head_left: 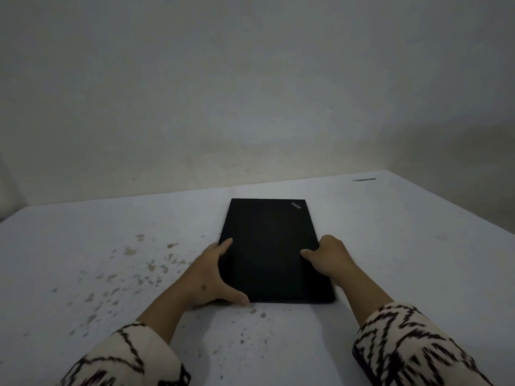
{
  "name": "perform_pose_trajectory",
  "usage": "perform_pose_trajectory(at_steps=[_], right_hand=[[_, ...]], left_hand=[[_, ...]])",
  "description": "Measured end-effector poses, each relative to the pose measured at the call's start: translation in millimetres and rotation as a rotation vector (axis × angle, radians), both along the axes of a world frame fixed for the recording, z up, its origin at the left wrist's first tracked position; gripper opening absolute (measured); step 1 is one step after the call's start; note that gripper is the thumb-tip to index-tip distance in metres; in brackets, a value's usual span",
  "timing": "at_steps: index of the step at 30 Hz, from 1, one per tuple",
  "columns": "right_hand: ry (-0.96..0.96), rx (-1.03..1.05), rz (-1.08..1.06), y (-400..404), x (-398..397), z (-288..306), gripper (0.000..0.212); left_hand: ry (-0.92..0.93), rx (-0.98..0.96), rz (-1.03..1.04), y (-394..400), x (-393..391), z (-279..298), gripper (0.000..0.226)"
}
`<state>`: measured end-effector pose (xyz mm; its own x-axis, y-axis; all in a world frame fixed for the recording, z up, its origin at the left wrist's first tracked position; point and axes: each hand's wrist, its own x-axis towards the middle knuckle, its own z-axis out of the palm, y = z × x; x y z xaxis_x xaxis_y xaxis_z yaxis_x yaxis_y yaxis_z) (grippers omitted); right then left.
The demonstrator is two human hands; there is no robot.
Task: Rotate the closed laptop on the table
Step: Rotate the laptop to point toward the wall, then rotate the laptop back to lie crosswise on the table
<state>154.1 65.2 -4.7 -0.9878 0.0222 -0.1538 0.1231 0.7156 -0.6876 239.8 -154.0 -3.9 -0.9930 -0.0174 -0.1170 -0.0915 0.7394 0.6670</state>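
The left hand [213, 277] and right hand [328, 256] clamped opposite long edges of the closed laptop [271, 246], lying flat mid-tabletop [83, 246]; the turn seemed underway, next needing one hand pushing, one pulling

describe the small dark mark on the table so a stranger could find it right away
Start at the white table and go to its far right corner by the wall. The dark mark is a short thin line there, beyond the black laptop, unlike the brownish speckles on the left.
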Motion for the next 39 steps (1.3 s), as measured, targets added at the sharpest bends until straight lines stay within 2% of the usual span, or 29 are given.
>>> perform_pose_trajectory(at_steps=[4,9,13,17,22,24,26,28,32,35,39], right_hand=[[-0.011,-0.040,0.024,-11,10,0,0.041],[-0.042,-0.079,0.070,-25,21,-1,0.041],[-0.066,-0.101,0.075,-34,31,2,0.041],[-0.086,-0.068,0.087,-49,40,5,0.030],[-0.081,-0.075,0.076,-69,45,0,0.037],[-0.090,-0.098,0.096,-73,46,-2,0.031],[-0.086,-0.102,0.126,-71,46,-1,0.017],[-0.064,-0.105,0.134,-64,40,-2,0.029],[0.041,-0.034,0.121,-51,26,1,0.038],[0.076,0.045,0.111,-49,17,3,0.040],[0.103,0.160,0.090,-49,6,7,0.027]], left_hand=[[-0.024,0.000,-0.039,-20,-2,6,0.125],[-0.082,-0.054,-0.084,-45,-6,16,0.144],[-0.095,-0.015,-0.105,-59,-8,23,0.137],[-0.084,-0.011,-0.047,-73,-7,30,0.158],[-0.023,0.025,0.125,-92,-6,29,0.133],[-0.026,0.088,0.178,-97,-3,25,0.127],[-0.051,0.133,0.211,-99,-1,20,0.120],[-0.081,0.153,0.239,-98,2,15,0.114],[-0.074,0.229,0.331,-79,8,9,0.103],[0.035,0.220,0.560,-45,14,7,0.094],[0.095,0.423,0.752,-2,20,-1,0.093]])
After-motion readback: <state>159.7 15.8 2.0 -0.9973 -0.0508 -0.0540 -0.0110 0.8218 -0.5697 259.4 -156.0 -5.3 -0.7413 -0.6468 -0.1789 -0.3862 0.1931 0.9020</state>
